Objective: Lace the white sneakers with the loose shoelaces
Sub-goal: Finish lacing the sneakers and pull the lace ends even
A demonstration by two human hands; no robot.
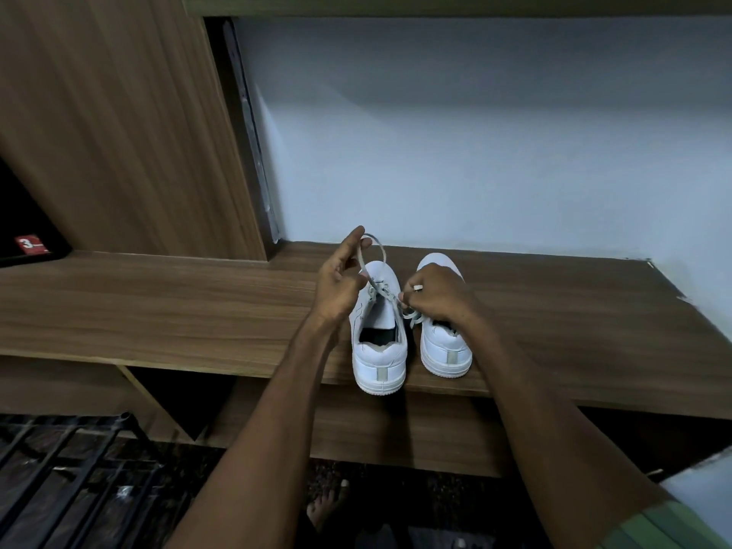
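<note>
Nearest to me, a bare foot stood on the dark floor, with a black metal rack low at the left. My 2 forearms reached up and away from there to the wooden shelf.

On that shelf the 2 white sneakers stood side by side, heels toward me and just over the front edge. The left sneaker sat between my hands, its tongue area open and dark inside. The right sneaker stood just beside it, partly covered by my right hand.

My left hand was raised over the left sneaker's toe, thumb and forefinger pinching a loop of the shoelace that arched above the shoe; the other fingers were loosely curled. My right hand, a ring on 1 finger, was clenched around the other run of the same lace near the eyelets, with a short end hanging below it between the 2 shoes.

Beyond the sneakers rose a pale wall, and to the left a tall wooden panel with a small red label in a dark opening beside it.
</note>
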